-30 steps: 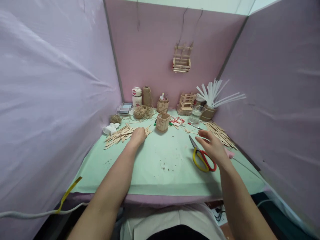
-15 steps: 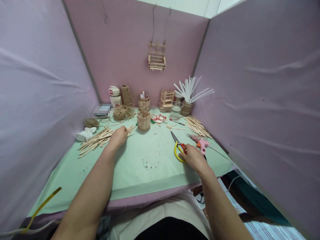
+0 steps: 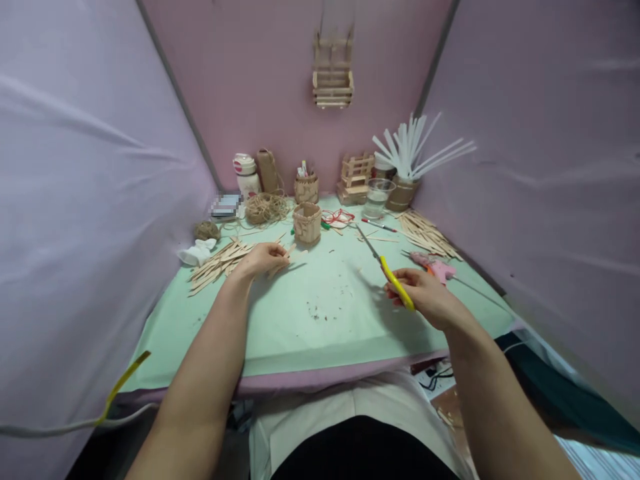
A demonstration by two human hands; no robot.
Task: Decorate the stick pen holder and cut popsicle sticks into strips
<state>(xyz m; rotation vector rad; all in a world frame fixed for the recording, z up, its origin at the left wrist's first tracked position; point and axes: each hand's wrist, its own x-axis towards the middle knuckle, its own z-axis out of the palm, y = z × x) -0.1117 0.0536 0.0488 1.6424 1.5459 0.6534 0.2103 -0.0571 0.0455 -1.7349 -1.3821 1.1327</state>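
My left hand (image 3: 265, 258) is closed around wooden craft sticks (image 3: 297, 255) whose pale ends poke out past the fingertips; how many I cannot tell. Just left of it lies a loose pile of sticks (image 3: 215, 267). My right hand (image 3: 420, 292) grips the scissors (image 3: 397, 283) by their yellow and red handles, raised over the table and turned on edge, with the blades pointing up and left. Beyond my left hand stands a small wooden box (image 3: 307, 223) built of sticks.
A pink glue gun (image 3: 441, 270) rests right of the scissors, near another stick pile (image 3: 427, 235). Along the back are a twine heap (image 3: 265, 208), a pen holder (image 3: 306, 189), a clear cup (image 3: 379, 199) and white glue sticks in a pot (image 3: 401, 194). Dark crumbs dot the green cloth (image 3: 300, 347).
My right hand has lifted the scissors off the table and turned them on edge. My left hand has moved right, away from the pile, with sticks in it. The camera view has shifted.
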